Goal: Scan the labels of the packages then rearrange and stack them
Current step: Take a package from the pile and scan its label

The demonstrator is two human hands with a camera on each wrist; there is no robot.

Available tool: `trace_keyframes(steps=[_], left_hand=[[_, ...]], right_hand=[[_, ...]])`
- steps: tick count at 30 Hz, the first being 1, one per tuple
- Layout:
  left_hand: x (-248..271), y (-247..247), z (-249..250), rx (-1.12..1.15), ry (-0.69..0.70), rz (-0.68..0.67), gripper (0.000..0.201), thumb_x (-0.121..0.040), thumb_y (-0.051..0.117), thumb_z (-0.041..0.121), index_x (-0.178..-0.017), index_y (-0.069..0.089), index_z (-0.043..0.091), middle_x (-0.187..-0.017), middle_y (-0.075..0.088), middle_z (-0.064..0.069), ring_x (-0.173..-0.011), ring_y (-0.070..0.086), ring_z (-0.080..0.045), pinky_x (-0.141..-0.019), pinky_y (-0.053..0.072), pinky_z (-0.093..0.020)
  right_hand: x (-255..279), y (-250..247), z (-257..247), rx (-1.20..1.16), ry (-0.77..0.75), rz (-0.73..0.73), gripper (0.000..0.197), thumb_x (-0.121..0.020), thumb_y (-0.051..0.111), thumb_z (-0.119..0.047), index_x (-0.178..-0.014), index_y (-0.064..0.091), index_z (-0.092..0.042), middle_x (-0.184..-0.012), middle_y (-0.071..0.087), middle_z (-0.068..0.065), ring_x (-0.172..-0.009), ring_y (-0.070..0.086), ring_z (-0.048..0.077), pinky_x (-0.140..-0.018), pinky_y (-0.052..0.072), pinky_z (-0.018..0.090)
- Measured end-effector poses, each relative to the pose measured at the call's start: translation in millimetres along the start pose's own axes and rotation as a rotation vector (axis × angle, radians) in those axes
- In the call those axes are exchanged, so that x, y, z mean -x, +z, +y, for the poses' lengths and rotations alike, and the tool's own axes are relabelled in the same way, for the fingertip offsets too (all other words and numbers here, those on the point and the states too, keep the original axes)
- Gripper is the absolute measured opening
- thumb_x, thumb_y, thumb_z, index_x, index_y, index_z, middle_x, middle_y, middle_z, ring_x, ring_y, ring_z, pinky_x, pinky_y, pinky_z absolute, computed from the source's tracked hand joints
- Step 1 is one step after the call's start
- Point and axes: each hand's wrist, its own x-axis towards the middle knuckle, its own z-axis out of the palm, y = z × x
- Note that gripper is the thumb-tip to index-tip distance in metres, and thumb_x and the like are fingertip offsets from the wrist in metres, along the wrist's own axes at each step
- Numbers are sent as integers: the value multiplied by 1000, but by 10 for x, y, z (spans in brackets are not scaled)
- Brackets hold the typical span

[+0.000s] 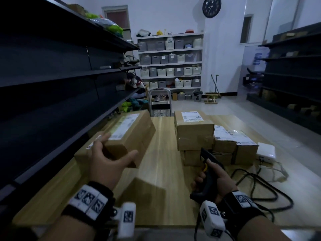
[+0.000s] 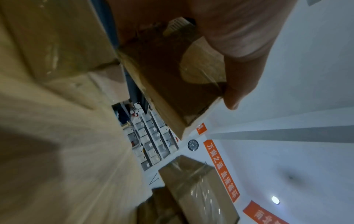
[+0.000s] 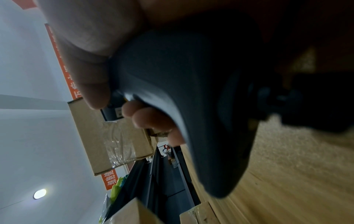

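Boxes [image 1: 205, 136] wait stacked far right; our left hand [image 1: 107, 164] grips one box [image 1: 128, 136], right hand [image 1: 213, 178] grasps the scanner [image 1: 207, 164]; most remain unsorted.

Place: was a stockroom / small warehouse w/ parcel-handling area.
Shelving: dark metal racks [image 1: 52, 75] ran along left, more racks [image 1: 291, 70] at right — mostly sparse, a few bagged goods on top.
Back wall: white shelf unit [image 1: 171, 63] was packed w/ rows of labelled storage bins.
Work surface: low wooden table [image 1: 161, 171] held taped cardboard parcels [image 1: 194, 131] w/ printed shipping labels.
Gear: handheld barcode scanner [image 1: 207, 173], cables [image 1: 257, 186] & a white device [image 1: 265, 150] at table edge.
Misc: wall clock [image 1: 211, 6], step stool [image 1: 159, 103], orange banners [image 2: 220, 169] w/ Chinese text — seen in wrist views.
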Motion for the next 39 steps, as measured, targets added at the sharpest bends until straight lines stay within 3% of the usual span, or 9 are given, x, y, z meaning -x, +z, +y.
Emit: trace_keyframes(steps=[3,11,18,21,24,28,32,36,39], left_hand=[[292,118,-153,-58,-70,-71,102,-62,106,39,-147,51,43,-160,36,-4,-144,47,-28,-118,49,-55],[715,342,-265,-220,-180,-206,115,-47,109,54,-145,51,41,-139,27,8,-140,47,-24,-123,42,-41],[791,366,-307,-82,-195,-237,132,-56,78,96,-165,27,41,-156,40,9,-139,50,-18,-119,49,-52],[621,310,-329,24,-349,-208,100,-81,65,87,-160,49,28,-148,64,1,-131,64,-25,-115,51,-55],[422,235,-222,119,-476,-329,53,-94,67,65,-120,80,20,-110,86,-2,-109,74,-26,-98,56,-45],[293,193,-110,178,-567,-484,38,-105,65,44,-106,86,12,-94,87,-10,-103,79,-34,-99,59,-48],[259,267,-225,172,-573,-616,50,-91,81,52,-121,82,13,-107,86,-13,-107,81,-36,-110,58,-59],[269,366,-331,287,-571,-598,86,-55,104,48,-127,72,12,-109,86,-16,-106,82,-39,-102,63,-62],[258,403,-402,368,-582,-587,114,-36,111,40,-135,62,11,-112,84,-19,-110,80,-44,-102,62,-64]], right_hand=[[5,-11,1,4,-9,-2,39,-86,76,-43,-80,57,-10,-68,53,8,-59,56,28,-71,52,44],[53,48,-16,-1,13,27,40,-91,73,-41,-71,71,-7,-74,67,10,-70,68,30,-85,55,48],[30,59,13,-54,47,-37,53,-87,72,-37,-122,69,3,-124,75,23,-109,76,38,-107,50,56],[29,45,15,-41,60,-60,59,-79,80,-37,-120,71,5,-128,73,24,-115,73,36,-110,48,56],[35,41,23,1,100,-104,90,-46,105,-32,-118,74,11,-130,73,24,-119,72,38,-109,48,56],[38,59,6,23,126,-85,82,-78,87,-38,-139,61,11,-135,70,25,-131,64,41,-109,50,57],[94,77,-13,75,215,-84,80,-84,75,-49,-142,62,5,-143,66,20,-128,64,35,-87,63,47],[87,44,-27,120,212,-109,93,-65,97,-41,-139,64,4,-150,61,18,-147,51,33,-122,40,46],[56,12,-24,97,194,-145,99,-48,106,-36,-133,70,2,-146,65,19,-145,52,34,-129,27,48]])
